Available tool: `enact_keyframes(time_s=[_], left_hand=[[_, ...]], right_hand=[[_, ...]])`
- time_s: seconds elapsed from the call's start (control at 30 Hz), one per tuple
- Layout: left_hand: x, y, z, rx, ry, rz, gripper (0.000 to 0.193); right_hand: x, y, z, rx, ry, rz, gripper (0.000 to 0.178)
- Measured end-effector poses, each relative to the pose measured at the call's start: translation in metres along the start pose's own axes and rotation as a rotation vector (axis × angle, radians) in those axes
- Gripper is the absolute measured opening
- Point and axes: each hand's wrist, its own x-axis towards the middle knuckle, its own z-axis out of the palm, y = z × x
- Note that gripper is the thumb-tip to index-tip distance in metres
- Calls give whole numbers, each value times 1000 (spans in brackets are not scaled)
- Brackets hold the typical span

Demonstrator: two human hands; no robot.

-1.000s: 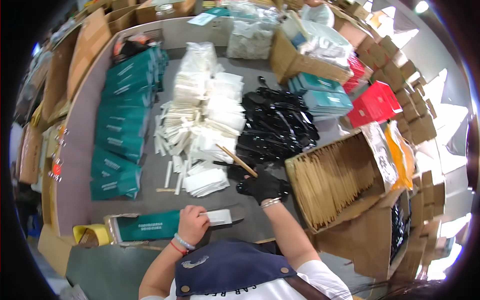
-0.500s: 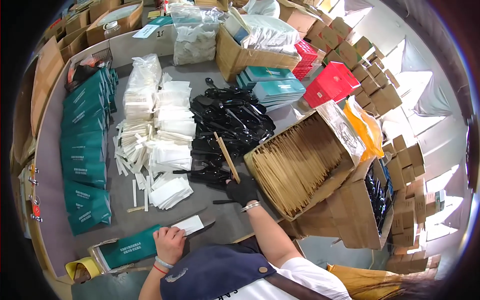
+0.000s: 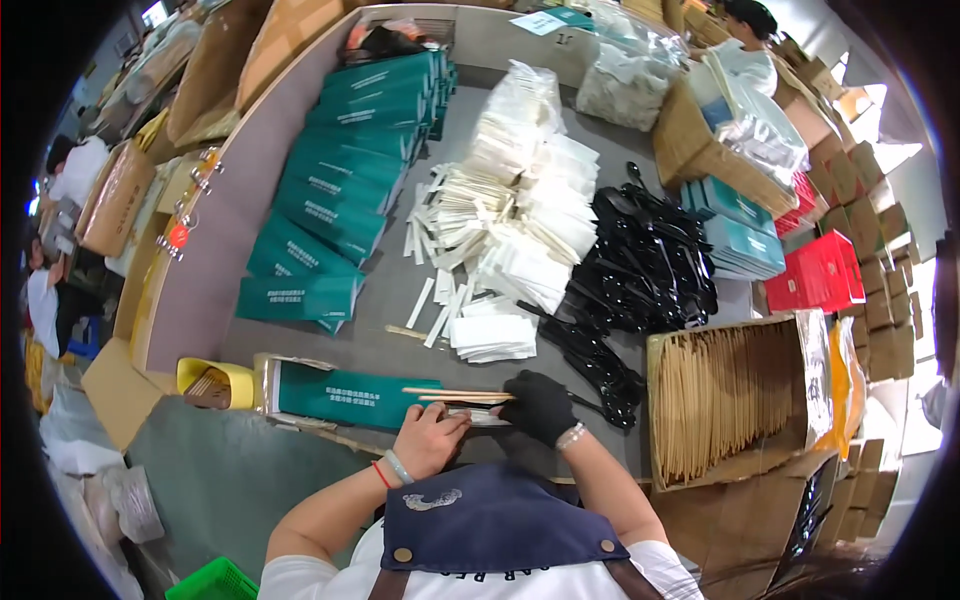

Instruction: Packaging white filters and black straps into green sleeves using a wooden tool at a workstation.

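Now lowered from the cutlery pile, two chopsticks (image 3: 458,395) lie flat over one green sleeve (image 3: 345,397) on the tabletop (image 3: 400,340), gloved right hand (image 3: 540,405) pinching their ends, bare left hand (image 3: 430,440) pressing the sleeve's mouth.

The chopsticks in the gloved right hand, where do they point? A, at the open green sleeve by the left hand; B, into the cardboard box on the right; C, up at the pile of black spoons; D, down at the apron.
A: the chopsticks held by the right hand lie level, tips over the green sleeve beside the left hand.
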Motion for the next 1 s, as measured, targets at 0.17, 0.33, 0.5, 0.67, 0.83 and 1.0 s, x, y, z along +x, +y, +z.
enact_keyframes(time_s=[0.17,0.33,0.5,0.67,0.83,1.0], left_hand=[[-6,-16,-24,-198,56,-171,56],[0,-39,-30,-146,20,-225,72],[19,-26,-6,-293,15,-129,77],[31,-13,-18,-207,9,-153,75],[44,-14,-10,-185,1,-84,60],[48,-17,-12,-76,-18,23,55]], right_hand=[[-38,18,-13,-86,144,95,35],[-53,22,-19,-294,-55,-27,31],[-30,3,24,-11,24,-190,28],[-51,32,11,124,158,65,26],[-25,-16,48,437,159,220,23],[-24,-23,5,-175,222,-37,56]])
